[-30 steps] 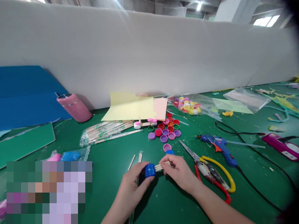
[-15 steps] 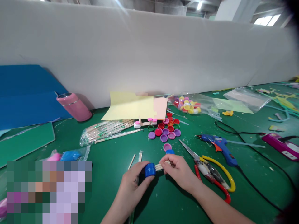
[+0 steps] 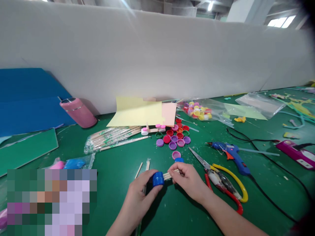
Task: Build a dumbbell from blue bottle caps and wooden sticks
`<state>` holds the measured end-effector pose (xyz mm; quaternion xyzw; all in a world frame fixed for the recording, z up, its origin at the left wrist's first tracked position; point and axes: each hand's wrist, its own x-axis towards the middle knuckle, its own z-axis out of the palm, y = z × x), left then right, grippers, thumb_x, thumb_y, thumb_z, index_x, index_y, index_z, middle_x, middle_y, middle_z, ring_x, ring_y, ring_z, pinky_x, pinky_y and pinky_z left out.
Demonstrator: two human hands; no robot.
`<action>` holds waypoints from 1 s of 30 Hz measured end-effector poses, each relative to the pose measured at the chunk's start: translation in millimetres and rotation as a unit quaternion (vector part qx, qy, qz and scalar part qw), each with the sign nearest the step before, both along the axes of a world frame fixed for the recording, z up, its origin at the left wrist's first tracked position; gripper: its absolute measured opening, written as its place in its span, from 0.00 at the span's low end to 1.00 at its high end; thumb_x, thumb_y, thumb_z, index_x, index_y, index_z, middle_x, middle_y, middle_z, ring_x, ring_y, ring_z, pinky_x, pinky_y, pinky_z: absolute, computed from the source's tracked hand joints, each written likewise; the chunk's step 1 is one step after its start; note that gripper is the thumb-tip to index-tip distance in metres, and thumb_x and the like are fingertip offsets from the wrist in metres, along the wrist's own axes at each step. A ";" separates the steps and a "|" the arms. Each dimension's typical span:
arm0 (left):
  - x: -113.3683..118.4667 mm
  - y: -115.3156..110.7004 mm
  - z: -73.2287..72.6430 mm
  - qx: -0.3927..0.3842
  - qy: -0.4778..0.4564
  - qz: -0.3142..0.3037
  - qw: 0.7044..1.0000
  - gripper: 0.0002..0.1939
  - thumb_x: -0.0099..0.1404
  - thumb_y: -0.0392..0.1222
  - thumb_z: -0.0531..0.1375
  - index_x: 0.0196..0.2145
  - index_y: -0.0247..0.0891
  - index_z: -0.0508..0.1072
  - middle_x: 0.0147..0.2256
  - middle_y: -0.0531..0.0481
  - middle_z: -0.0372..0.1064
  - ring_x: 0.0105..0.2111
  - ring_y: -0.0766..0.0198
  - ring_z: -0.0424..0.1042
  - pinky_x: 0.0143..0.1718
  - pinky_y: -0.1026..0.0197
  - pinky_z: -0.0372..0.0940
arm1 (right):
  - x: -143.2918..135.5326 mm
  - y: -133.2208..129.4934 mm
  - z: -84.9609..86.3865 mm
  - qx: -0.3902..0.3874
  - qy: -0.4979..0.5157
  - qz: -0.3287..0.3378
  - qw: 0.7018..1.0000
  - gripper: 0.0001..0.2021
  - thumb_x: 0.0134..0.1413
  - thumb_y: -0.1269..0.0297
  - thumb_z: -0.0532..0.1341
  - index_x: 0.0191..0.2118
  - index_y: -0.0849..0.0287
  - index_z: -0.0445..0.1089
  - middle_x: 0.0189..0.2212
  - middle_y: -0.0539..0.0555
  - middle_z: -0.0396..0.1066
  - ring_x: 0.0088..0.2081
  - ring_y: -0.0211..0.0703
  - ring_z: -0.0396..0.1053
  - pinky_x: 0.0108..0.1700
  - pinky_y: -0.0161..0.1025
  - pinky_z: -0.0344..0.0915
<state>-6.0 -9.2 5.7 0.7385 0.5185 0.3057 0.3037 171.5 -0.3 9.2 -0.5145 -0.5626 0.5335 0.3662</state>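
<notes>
Between the thumb and fingers of my left hand (image 3: 141,193) is a pair of blue bottle caps (image 3: 158,179), set face to face. A few thin wooden sticks (image 3: 167,176) run from the caps' right side into my right hand (image 3: 189,180), which pinches them. Behind my right fingers, another blue cap (image 3: 179,160) shows in part. Under and beside my left hand lie a wrapped pair of chopsticks (image 3: 147,165) and a short loose stick (image 3: 138,170). Scissors (image 3: 216,177) with yellow and red handles rest open just right of my right hand.
Loose coloured caps (image 3: 173,145) lie ahead on the green table. A blue glue gun (image 3: 231,154) with its cord is at right, near a purple power strip (image 3: 297,153). Wrapped chopsticks (image 3: 113,137), yellow paper (image 3: 137,113) and a pink tumbler (image 3: 78,112) stand farther back.
</notes>
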 end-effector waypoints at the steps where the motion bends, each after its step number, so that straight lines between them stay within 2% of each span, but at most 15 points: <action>1: 0.1 -0.1 -0.1 0.002 0.000 0.000 1.000 0.12 0.54 0.38 0.58 0.38 0.40 0.69 0.36 0.49 0.73 0.35 0.61 0.72 0.37 0.60 0.66 | 0.2 -0.2 -0.3 0.001 0.000 0.000 1.000 0.08 0.51 0.65 0.55 0.27 0.62 0.66 0.17 0.46 0.60 0.20 0.32 0.55 0.21 0.29 0.51; 30: -0.2 0.3 1.2 0.004 -0.004 0.006 1.000 0.12 0.53 0.37 0.58 0.38 0.40 0.70 0.36 0.49 0.74 0.35 0.60 0.72 0.37 0.61 0.66 | 1.4 -1.6 -0.4 0.005 0.001 -0.002 1.000 0.10 0.51 0.60 0.55 0.27 0.61 0.66 0.17 0.46 0.61 0.19 0.33 0.55 0.21 0.30 0.51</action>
